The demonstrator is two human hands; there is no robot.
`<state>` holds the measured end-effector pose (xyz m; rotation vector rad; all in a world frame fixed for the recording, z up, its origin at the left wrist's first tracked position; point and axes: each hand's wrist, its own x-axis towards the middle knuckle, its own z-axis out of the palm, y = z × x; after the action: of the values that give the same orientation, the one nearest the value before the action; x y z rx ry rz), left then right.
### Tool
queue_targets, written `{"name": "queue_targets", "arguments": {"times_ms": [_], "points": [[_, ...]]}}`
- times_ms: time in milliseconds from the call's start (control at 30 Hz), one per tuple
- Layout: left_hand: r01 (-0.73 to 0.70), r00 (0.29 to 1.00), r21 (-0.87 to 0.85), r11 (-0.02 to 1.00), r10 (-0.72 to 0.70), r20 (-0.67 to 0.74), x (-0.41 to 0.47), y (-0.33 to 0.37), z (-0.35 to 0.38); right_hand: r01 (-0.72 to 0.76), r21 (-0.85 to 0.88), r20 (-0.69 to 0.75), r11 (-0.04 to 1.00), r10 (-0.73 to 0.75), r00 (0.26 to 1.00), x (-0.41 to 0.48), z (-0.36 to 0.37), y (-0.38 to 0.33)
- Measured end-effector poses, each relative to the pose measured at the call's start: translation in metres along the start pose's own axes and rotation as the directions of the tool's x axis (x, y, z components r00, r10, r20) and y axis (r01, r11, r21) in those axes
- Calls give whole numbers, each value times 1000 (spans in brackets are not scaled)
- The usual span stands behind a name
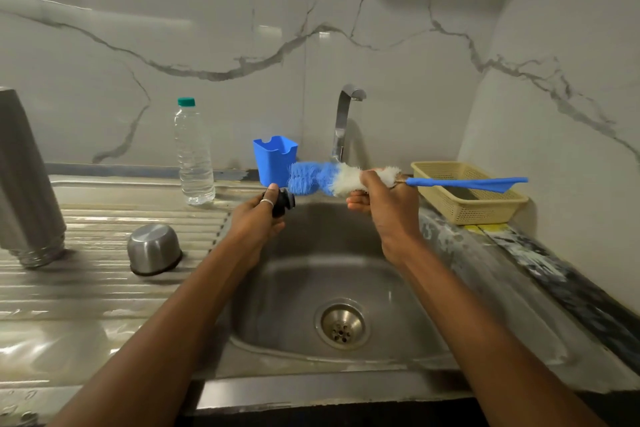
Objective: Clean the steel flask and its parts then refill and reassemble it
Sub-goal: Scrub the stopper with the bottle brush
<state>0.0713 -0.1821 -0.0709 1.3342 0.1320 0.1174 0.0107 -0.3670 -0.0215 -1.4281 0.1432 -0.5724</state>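
My left hand (258, 215) grips a small black flask stopper (284, 202) above the sink's left rim. My right hand (381, 199) holds a bottle brush (311, 178) around its white bristles; its blue bristle tip touches the stopper and its blue handle (467, 183) points right. The steel flask body (24, 180) stands mouth down on the drainboard at far left. A steel cup lid (154, 248) lies upside down on the drainboard next to it.
The steel sink (304, 274) with its drain (341, 324) lies below my hands, under a tap (344, 118) with no water running. A clear water bottle (194, 152), a blue plastic holder (273, 158) and a beige basket (485, 208) stand along the back.
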Motion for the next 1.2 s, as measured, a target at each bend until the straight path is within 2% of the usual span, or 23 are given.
{"name": "queue_targets", "arguments": {"times_ms": [133, 267, 367, 500, 700, 833, 1000, 1200], "points": [[18, 1000, -2, 1000, -18, -18, 4, 0, -2, -51, 35, -15, 998, 51, 999, 2, -4, 1], [28, 998, 32, 999, -30, 52, 5, -2, 0, -79, 108, 15, 991, 78, 997, 0, 0, 0], [13, 996, 40, 999, -17, 90, 4, -3, 2, -98, 94, 22, 991, 97, 995, 0, 1, 2], [13, 999, 38, 999, -14, 38, 8, -3, -3, -99, 71, 18, 993, 98, 995, 1, 1, 2], [9, 996, 11, 1000, -10, 94, 3, -1, 2, -106, 138, 22, 985, 104, 994, -2, 4, 2], [29, 1000, -19, 999, -29, 5, 4, 1, -2, -85, 97, 19, 992, 84, 996, -2, 4, 3], [55, 997, -74, 996, -51, 58, -3, 4, 5, -52, 98, 48, 994, 48, 998, -8, 15, 8], [67, 998, -65, 996, -67, 0, -2, 4, 2, 16, 19, 72, 1000, -18, 997, -13, 10, 6]]}}
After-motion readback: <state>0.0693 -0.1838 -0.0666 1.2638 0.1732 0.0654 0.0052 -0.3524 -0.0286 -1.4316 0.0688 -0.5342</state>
